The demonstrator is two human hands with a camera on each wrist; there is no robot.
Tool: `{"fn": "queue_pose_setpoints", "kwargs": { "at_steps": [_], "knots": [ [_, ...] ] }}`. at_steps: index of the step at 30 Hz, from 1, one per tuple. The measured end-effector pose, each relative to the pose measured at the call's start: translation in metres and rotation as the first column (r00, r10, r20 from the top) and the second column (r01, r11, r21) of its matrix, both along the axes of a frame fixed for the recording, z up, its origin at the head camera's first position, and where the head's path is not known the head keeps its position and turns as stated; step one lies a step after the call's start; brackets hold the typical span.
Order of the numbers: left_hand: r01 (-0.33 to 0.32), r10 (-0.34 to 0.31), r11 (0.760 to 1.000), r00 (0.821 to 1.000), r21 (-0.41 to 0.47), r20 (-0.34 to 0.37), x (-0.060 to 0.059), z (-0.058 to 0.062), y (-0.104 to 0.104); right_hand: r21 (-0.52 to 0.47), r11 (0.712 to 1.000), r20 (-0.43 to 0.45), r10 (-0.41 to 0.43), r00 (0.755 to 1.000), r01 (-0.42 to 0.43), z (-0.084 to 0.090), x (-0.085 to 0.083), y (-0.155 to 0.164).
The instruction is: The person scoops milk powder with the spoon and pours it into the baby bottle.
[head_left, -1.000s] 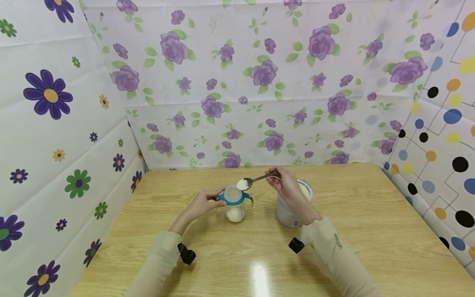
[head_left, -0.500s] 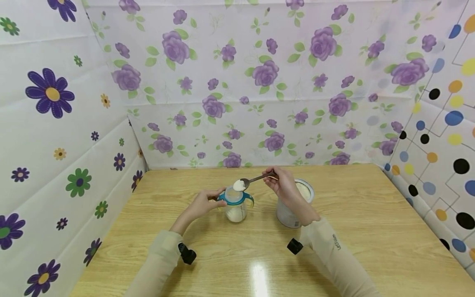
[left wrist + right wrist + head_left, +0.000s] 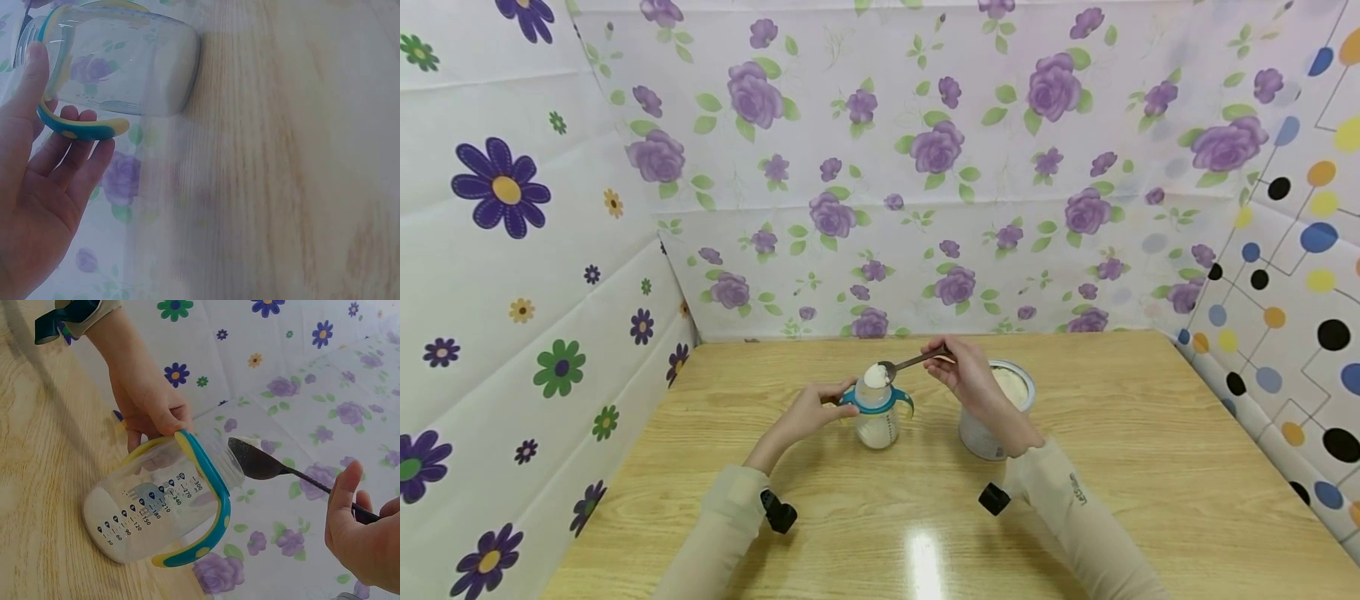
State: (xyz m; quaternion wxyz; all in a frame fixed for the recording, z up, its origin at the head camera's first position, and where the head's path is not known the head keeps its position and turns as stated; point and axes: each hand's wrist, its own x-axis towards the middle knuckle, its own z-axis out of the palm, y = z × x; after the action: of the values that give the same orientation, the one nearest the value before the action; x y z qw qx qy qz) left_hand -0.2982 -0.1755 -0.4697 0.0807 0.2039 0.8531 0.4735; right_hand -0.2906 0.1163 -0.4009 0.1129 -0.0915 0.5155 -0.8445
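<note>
- We have the baby bottle (image 3: 876, 412) standing upright on the wooden table (image 3: 1112, 433), near its middle, with a tin of powder (image 3: 1000, 408) just to its right.
- Our left hand (image 3: 808, 412) curls its fingers (image 3: 69, 156) round the bottle's teal-and-yellow handle (image 3: 209, 506), thumb lying along the neck; that steadies it.
- Our right hand (image 3: 966, 375) pinches the stem of a dark metal spoon (image 3: 269, 465), its bowl heaped with white powder (image 3: 875, 375) and sitting right over the bottle's open mouth.
- The bottle looks like clear, thin plastic with only a shallow layer of powder at the bottom, so we judge it light and easy to tip; the handle loops are the sure place to hold it, since the smooth wall would probably slide under the fingers.
- The spoon is stiff, and held far back on its stem the load wobbles easily, so the loose powder may spill at any tilt.
- The mouth is narrow next to that heap: little margin there.
</note>
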Motion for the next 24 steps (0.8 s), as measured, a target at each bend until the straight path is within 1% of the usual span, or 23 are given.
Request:
{"fn": "queue_pose_setpoints", "kwargs": {
  "at_steps": [6, 12, 14, 22, 24],
  "knots": [
    [0.001, -0.001, 1.000, 1.000, 0.009, -0.001, 0.000, -0.001, 0.000, 0.022, 0.998, -0.084, 0.057, 0.995, -0.055, -0.002, 0.001, -0.003],
    [0.001, -0.001, 1.000, 1.000, 0.021, 0.006, -0.001, -0.002, 0.000, 0.088, 0.992, -0.213, 0.108, 0.971, -0.091, -0.003, 0.003, -0.006],
    [0.001, -0.001, 1.000, 1.000, 0.023, 0.006, -0.001, -0.002, -0.001, 0.105, 0.990, -0.241, 0.118, 0.963, -0.095, -0.003, 0.004, -0.007],
    [-0.005, 0.005, 1.000, 1.000, 0.015, -0.002, 0.000, -0.002, 0.000, 0.183, 0.979, -0.283, 0.136, 0.949, -0.086, -0.002, 0.011, -0.012],
    [-0.006, 0.006, 1.000, 1.000, 0.014, 0.000, 0.000, -0.002, 0.000, 0.196, 0.977, -0.301, 0.145, 0.943, -0.088, -0.001, 0.012, -0.013]
  ]
}}
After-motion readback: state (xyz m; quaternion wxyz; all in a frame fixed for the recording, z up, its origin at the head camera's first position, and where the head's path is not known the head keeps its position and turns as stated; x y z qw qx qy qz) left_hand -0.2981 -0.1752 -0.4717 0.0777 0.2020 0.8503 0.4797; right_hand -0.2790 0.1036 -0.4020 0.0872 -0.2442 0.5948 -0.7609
